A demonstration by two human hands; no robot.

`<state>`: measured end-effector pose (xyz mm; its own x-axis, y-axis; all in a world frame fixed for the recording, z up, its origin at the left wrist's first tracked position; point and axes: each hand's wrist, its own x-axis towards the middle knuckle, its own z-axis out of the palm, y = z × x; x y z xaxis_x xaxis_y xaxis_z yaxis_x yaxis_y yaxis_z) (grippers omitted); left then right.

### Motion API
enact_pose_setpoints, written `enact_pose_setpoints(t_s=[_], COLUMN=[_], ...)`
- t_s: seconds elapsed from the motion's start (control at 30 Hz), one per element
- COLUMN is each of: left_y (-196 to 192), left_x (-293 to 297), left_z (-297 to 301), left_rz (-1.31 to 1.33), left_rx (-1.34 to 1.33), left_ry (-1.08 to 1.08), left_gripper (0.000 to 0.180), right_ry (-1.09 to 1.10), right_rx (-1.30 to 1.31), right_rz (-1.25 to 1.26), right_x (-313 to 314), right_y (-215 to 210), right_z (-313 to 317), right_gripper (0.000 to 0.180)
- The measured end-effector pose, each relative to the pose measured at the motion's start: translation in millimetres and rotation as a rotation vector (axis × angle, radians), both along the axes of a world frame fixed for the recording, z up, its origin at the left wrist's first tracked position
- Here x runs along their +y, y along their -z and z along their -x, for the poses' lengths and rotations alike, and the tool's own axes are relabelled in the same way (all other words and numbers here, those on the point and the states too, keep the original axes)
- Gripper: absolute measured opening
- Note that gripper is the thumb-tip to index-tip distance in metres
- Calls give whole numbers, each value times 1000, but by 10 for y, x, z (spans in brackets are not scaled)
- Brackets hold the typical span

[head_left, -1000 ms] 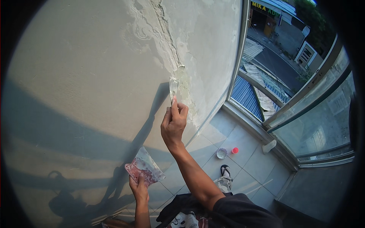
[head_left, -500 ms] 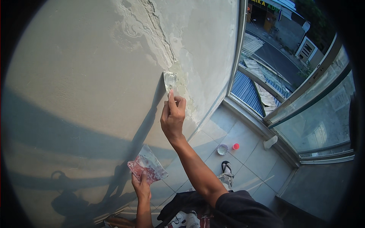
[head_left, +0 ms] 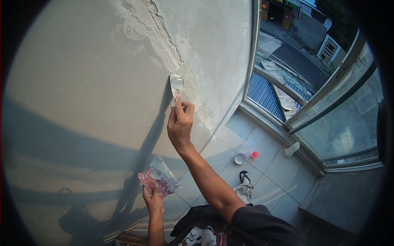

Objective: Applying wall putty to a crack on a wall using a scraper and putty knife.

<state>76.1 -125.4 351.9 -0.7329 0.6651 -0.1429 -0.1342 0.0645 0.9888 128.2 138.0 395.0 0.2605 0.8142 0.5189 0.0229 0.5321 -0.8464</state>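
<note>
My right hand [head_left: 180, 123] is closed around the handle of a putty knife [head_left: 177, 84], one finger stretched along it. The knife's blade lies against the grey plastered wall [head_left: 82, 74], just below a rough crack [head_left: 162, 28] that runs down from the top. Pale filler patches [head_left: 193, 92] show on the wall right of the blade. Lower down, my left hand [head_left: 154, 201] grips a wide plastic scraper [head_left: 162, 176], clear toward one edge and red at the grip, smeared with white filler. My thumb rests on its near face.
On the tiled floor [head_left: 271, 180] stand a small putty-crusted bowl [head_left: 240, 158] and a red cup [head_left: 254, 154]. My sandalled foot [head_left: 245, 177] is close by. A whitish lump [head_left: 292, 149] sits by the frame of the open window [head_left: 287, 127] at right, with roofs and a street outside.
My right hand and the putty knife have shifted slightly left in view, along with the wall. The left hand with the scraper has hardly moved.
</note>
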Motion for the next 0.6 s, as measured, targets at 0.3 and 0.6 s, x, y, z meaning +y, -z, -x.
enact_pose_setpoints(t_s=[0.3, 0.6], left_y=[-47, 87], left_x=[-30, -171], left_z=[-19, -23], left_rz=[-3, 25], left_rx=[3, -37], left_ry=[-43, -20], left_gripper=[41, 44], right_ry=[119, 41], right_rx=[-53, -310], right_rz=[-214, -377], right_x=[547, 1026], right_y=[140, 359], right_z=[-453, -625], right_gripper=[44, 52])
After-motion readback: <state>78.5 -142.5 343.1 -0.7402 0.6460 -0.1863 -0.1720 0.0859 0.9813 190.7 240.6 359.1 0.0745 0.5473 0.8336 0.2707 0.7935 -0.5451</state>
